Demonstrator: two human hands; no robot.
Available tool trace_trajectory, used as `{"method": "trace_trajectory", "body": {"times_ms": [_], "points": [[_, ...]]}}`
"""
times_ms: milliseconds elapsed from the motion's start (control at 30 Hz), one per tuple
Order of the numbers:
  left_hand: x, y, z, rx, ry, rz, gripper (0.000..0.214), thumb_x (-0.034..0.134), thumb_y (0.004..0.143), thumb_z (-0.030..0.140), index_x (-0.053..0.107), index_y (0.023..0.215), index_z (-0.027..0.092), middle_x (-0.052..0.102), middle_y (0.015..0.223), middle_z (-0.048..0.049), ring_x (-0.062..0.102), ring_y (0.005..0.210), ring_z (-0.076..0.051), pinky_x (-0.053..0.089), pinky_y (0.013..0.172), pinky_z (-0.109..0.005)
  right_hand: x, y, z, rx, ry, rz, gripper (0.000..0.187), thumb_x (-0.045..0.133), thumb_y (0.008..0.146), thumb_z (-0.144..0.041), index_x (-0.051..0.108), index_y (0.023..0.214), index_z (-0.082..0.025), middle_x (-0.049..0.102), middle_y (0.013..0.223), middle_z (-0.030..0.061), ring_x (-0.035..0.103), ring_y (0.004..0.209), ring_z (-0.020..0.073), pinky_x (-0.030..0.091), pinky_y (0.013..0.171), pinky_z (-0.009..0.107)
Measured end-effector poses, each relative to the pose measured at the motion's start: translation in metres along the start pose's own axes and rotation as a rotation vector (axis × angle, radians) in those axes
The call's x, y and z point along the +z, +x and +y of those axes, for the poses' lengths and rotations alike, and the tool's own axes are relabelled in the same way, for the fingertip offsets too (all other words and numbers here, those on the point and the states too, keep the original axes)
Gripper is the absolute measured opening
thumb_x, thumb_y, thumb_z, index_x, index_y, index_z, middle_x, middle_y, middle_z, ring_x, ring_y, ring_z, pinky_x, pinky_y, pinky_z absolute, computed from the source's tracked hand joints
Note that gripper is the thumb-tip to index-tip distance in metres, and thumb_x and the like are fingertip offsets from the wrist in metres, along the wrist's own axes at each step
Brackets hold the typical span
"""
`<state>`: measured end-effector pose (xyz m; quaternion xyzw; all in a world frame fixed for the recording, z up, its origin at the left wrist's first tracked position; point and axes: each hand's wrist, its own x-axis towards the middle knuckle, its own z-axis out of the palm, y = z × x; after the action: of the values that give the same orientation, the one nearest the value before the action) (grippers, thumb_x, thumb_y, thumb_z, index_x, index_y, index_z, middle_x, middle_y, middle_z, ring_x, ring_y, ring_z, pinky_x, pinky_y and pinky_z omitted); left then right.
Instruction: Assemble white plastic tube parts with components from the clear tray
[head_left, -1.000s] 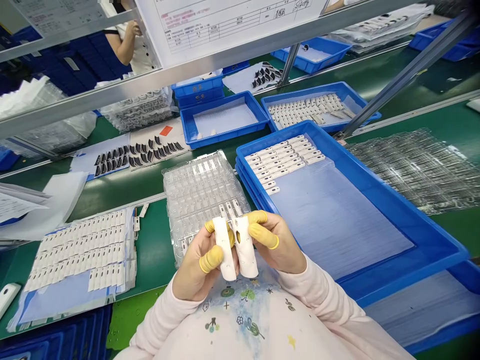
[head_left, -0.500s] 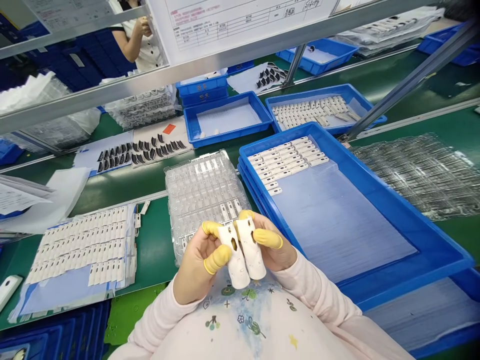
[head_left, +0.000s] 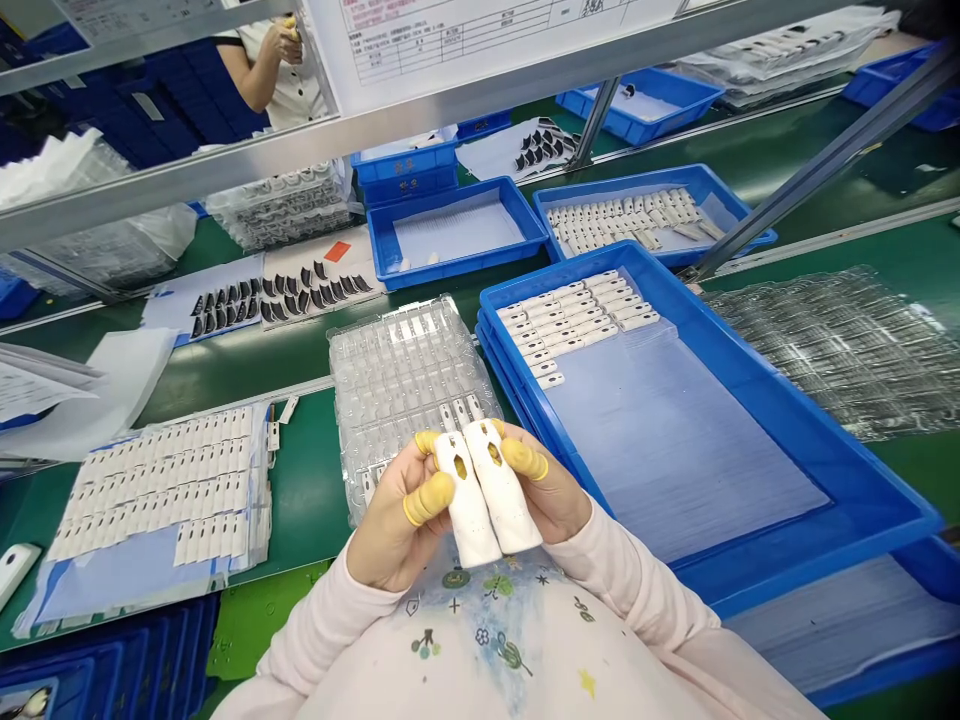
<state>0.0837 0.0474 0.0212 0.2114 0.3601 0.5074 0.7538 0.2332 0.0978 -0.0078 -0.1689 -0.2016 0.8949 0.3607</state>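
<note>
Two white plastic housings, each with a dark oval hole near its top, are held side by side in front of my chest. My left hand (head_left: 401,505) is closed on the left white plastic housing (head_left: 474,520), yellow finger covers on thumb and fingertip. Closed on the right white plastic housing (head_left: 510,505) is my right hand (head_left: 547,490), also with yellow finger covers. The two pieces touch along their sides. Just beyond them lies a clear blister tray (head_left: 397,370) with a few white pieces in its pockets.
On the right, a stacked blue tray (head_left: 810,400) holds rows of white pieces at its far end. Many white pieces (head_left: 157,480) lie in rows on the left. Black curved parts (head_left: 315,290) lie farther back. A metal rail (head_left: 450,95) crosses above. A person (head_left: 277,65) stands behind.
Both housings have turned in my fingers, so their holes face me more and their lower ends point further right. My hands have stayed almost in place.
</note>
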Motion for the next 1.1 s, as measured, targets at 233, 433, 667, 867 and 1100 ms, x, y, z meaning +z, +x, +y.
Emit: {"method": "trace_trajectory", "body": {"times_ms": [233, 433, 667, 867, 1100], "points": [[-0.001, 0.013, -0.002, -0.063, -0.185, 0.027, 0.035, 0.083, 0.077, 0.037, 0.071, 0.104, 0.018, 0.078, 0.092, -0.0032, 0.076, 0.094, -0.018, 0.060, 0.081, -0.020, 0.004, 0.009, 0.003, 0.047, 0.064, 0.088, 0.040, 0.085, 0.070, -0.051, 0.069, 0.084, -0.017, 0.076, 0.087, 0.0045, 0.073, 0.089, 0.0218, 0.059, 0.084, 0.034], [0.009, 0.018, 0.007, -0.200, -0.524, 0.277, 0.037, 0.032, 0.105, 0.011, 0.064, 0.125, 0.013, 0.080, 0.081, -0.0023, 0.076, 0.074, -0.006, 0.056, 0.065, -0.006, -0.002, 0.014, 0.005, 0.048, 0.154, 0.127, 0.029, 0.082, 0.077, -0.045, 0.066, 0.078, -0.020, 0.076, 0.083, 0.0016, 0.073, 0.093, 0.0214, 0.062, 0.083, 0.032], [0.011, 0.020, 0.007, -0.219, -0.554, 0.301, 0.047, 0.017, 0.107, 0.012, 0.055, 0.134, 0.013, 0.077, 0.071, -0.0010, 0.076, 0.067, -0.007, 0.055, 0.055, -0.007, -0.008, 0.016, 0.006, 0.044, 0.218, 0.130, 0.019, 0.079, 0.082, -0.037, 0.070, 0.088, -0.022, 0.073, 0.073, -0.0017, 0.073, 0.084, 0.0198, 0.063, 0.077, 0.032], [-0.012, 0.030, -0.006, -0.098, -0.339, 0.226, 0.027, 0.045, 0.102, 0.013, 0.064, 0.120, 0.014, 0.079, 0.083, -0.0025, 0.076, 0.082, -0.009, 0.057, 0.076, -0.011, -0.022, 0.024, 0.006, 0.051, 0.110, 0.106, 0.027, 0.081, 0.076, -0.044, 0.069, 0.085, -0.021, 0.073, 0.074, -0.0002, 0.071, 0.078, 0.0203, 0.060, 0.070, 0.031], [-0.096, 0.091, -0.034, 0.136, 0.169, 0.296, 0.038, 0.085, 0.073, 0.034, 0.064, 0.101, 0.019, 0.069, 0.083, 0.0028, 0.066, 0.070, -0.010, 0.056, 0.067, -0.022, -0.100, 0.065, -0.010, -0.192, -0.588, 0.410, 0.034, 0.072, 0.073, -0.048, 0.061, 0.089, -0.021, 0.067, 0.085, -0.0018, 0.063, 0.072, 0.0142, 0.054, 0.063, 0.027]]}}
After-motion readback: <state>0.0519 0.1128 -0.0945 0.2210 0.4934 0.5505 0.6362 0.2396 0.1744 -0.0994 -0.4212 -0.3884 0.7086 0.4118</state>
